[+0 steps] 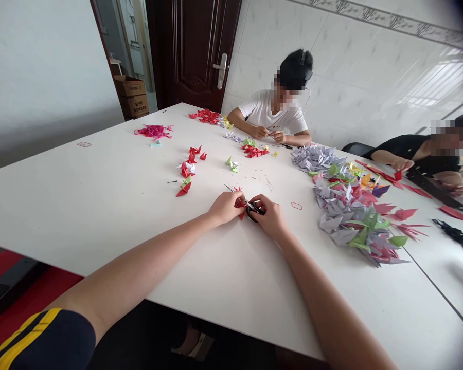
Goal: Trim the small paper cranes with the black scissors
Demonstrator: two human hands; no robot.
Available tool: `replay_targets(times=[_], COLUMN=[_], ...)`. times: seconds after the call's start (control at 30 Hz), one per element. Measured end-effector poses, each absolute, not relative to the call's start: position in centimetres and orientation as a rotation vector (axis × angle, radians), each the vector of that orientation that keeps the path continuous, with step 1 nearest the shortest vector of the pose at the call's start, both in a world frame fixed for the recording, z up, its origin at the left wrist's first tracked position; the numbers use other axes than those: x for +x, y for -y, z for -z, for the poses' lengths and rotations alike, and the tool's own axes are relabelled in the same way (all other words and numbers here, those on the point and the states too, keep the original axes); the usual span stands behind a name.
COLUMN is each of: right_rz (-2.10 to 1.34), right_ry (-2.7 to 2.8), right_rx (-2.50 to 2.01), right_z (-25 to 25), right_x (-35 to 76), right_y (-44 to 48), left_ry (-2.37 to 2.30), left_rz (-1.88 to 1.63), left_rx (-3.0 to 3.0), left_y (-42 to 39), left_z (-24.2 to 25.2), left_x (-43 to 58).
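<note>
hands: the left hand (pixel 226 207) and right hand (pixel 266 216) are close together, both closed on the work above the white desk (pixel 100 205), well in from its near edge.
left hand: pinches a piece of red paper (pixel 239 203), which is partly hidden by the fingers.
right hand: clamped around the black handles of one pair of scissors (pixel 252 211), with the thin blades reaching past the red paper toward the far edge.
just ahead of the hands: tiny red scraps (pixel 267 182) are scattered on the desk, with one small red-outlined paper square (pixel 297 205) to the right.
middle of the desk: about eight red and white paper cranes (pixel 187 168) lie in a loose line, and two green ones (pixel 232 165) sit apart from them.
right side: a large heap of grey, green and red paper cranes (pixel 349 208), too many to count, lies between the hands and the right edge.
far edge: a co-worker's two hands (pixel 268 134) work close together behind a small red and green pile (pixel 253 150).
far left corner: a red heap (pixel 206 116) lies along the edge, and a pink tangle (pixel 153 132) lies nearer the left edge.
right corner: a second co-worker's hand (pixel 403 164) rests on the desk.
beyond the desk: two stacked cardboard boxes (pixel 130 96) stand by the doorway.
</note>
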State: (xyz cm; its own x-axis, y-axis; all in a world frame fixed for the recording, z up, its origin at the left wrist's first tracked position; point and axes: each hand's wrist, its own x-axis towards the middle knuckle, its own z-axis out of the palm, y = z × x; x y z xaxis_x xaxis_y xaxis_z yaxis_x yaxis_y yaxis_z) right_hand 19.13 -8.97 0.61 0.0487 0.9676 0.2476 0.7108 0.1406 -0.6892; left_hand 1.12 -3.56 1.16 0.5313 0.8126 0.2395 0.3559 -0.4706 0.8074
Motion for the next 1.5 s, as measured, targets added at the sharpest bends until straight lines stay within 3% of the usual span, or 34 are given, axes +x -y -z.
replay_targets(times=[1.5], right_rz=[-0.475], right_ry=[1.707], right_rx=[-1.657], right_z=[-1.09], right_x=[18.88], right_y=[9.01], left_ry=[-0.936], left_rz=[-0.794], left_rx=[2.134], left_y=[3.96], left_z=[-1.67], left_x=[1.01])
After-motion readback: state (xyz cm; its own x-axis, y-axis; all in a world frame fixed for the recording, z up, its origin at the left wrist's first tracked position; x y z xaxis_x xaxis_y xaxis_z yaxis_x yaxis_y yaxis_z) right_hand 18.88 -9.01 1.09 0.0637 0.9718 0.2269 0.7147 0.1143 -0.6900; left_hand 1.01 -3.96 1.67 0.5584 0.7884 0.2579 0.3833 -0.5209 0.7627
